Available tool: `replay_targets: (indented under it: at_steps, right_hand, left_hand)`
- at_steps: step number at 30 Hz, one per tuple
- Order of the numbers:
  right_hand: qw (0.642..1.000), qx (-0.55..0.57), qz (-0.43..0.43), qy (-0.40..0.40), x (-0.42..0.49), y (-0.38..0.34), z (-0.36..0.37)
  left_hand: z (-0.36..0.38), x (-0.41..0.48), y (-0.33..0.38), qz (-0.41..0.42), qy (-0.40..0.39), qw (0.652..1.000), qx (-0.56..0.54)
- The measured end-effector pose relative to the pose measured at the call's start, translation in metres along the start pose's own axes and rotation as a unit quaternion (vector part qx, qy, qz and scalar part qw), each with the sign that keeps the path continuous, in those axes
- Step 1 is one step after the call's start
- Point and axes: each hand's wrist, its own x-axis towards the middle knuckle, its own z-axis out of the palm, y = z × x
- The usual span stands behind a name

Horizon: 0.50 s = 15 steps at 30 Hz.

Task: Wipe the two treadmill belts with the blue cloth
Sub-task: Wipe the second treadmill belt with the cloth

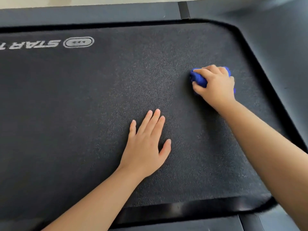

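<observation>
R hand (216,85) fingers curled round bunched blue cloth (199,79), pressing on treadmill belt (83,114); L hand (146,144) flat, fingers straight. Best: overlap strokes w/ firm pressure to belt edge.

A single view is given, from a wide-angle camera worn on the head. It is aimed forward and steeply down, close over the treadmill belt (100,105), by which most of the frame is filled. The far side rail (83,14) is caught along the top edge, bowed by the lens. Both forearms are seen entering from the near edge: the left hand (146,144) near centre, the right hand (216,85), gripping the blue cloth (198,79), farther right.
</observation>
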Motion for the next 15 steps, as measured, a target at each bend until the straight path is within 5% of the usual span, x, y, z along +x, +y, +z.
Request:
replay_targets:
  at_steps: [3, 10, 15]
  right_hand:
    - [0.999, 0.022, -0.022, 0.01, -0.018, -0.013, -0.002]
    - [0.951, 0.08, -0.299, -0.011, -0.118, -0.067, -0.005]
    - [0.941, 0.096, -0.323, -0.03, -0.059, -0.068, 0.008]
  left_hand:
    - [0.002, -0.001, -0.001, -0.008, 0.015, 1.0, -0.001]
    - [-0.004, -0.029, -0.014, -0.051, 0.035, 0.998, 0.015]
    - [-0.023, -0.083, -0.061, -0.13, -0.024, 0.989, 0.069]
